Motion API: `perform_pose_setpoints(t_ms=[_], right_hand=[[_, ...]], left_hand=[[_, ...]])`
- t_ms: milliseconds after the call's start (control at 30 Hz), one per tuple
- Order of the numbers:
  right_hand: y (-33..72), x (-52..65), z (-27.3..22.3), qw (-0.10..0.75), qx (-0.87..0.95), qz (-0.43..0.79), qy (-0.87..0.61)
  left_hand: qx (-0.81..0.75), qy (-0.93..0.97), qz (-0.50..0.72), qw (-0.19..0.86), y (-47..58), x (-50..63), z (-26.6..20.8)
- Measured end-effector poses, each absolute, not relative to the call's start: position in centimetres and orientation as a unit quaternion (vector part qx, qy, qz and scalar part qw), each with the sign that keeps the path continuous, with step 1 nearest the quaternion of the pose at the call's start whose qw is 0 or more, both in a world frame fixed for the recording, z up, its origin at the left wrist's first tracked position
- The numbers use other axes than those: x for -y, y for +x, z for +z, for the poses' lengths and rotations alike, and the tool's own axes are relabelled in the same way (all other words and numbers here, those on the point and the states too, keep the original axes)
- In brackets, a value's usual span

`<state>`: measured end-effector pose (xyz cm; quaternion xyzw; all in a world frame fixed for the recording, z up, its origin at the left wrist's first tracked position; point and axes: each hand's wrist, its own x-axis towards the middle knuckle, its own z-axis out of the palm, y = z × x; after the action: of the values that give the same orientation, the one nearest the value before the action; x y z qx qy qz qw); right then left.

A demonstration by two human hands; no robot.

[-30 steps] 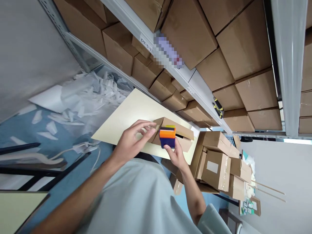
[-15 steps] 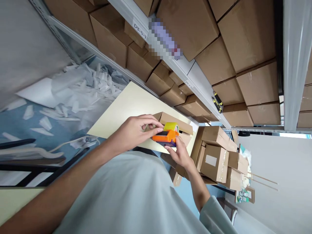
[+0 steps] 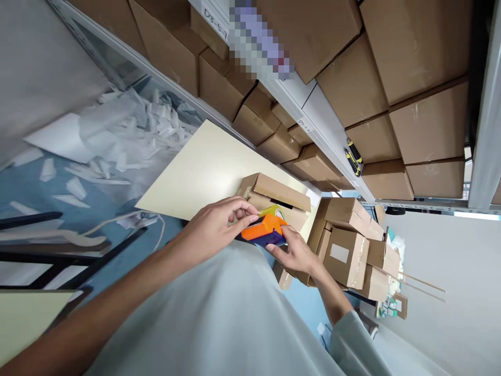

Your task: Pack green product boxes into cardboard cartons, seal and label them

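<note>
An orange and dark blue tape dispenser (image 3: pixel 263 230), with a roll of yellow packing tape (image 3: pixel 270 210) in it, is held close in front of my body. My right hand (image 3: pixel 293 250) grips its right end, thumb below and fingers on the far side. At its left end, my left hand (image 3: pixel 230 218) pinches thumb and forefinger at the yellow tape; the exact tape end is too small to make out. Just behind the dispenser, a cardboard box (image 3: pixel 282 191) lies on the pale table (image 3: pixel 203 167), its upper flaps not fully closed.
Shelves of cardboard boxes (image 3: pixel 348 78) rise beyond the table. Two yellow-black utility knives (image 3: pixel 353 156) lie on a shelf ledge. More boxes (image 3: pixel 346 256) are stacked at right. White paper scraps (image 3: pixel 129 130) cover the floor at left, near a black metal frame (image 3: pixel 105 258).
The dispenser has tilted and come slightly lower and nearer my body, both hands moving with it. More of the box behind it shows. My view has shifted a little.
</note>
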<state>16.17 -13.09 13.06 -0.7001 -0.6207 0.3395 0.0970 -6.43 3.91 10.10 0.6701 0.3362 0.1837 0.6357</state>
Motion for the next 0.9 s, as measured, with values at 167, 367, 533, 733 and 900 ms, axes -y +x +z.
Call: perform_pose_setpoints(t_ms=[167,367,533,733,900], right_hand=[[15.8,12.5,12.9,0.085,0.551,0.397,-0.729],[16.5,11.2,15.1,0.013,0.510,0.457,-0.729],[20.6,10.1,18.1,-0.059,0.498,0.465,-0.729],[25.0,4.8,18.9,-0.072,0.502,0.494,-0.706],[26.3,1.6,16.3,-0.084,0.493,0.520,-0.692]], left_hand=[[-0.378,0.639,0.153,0.652,-6.2,-2.6,8.0],[-0.401,0.564,0.138,0.709,-6.2,-2.4,6.7],[-0.483,0.522,0.164,0.684,-7.9,-5.3,5.5],[-0.539,0.438,0.170,0.699,-6.7,-7.5,2.4],[-0.561,0.367,0.184,0.719,-4.7,-7.9,-0.2]])
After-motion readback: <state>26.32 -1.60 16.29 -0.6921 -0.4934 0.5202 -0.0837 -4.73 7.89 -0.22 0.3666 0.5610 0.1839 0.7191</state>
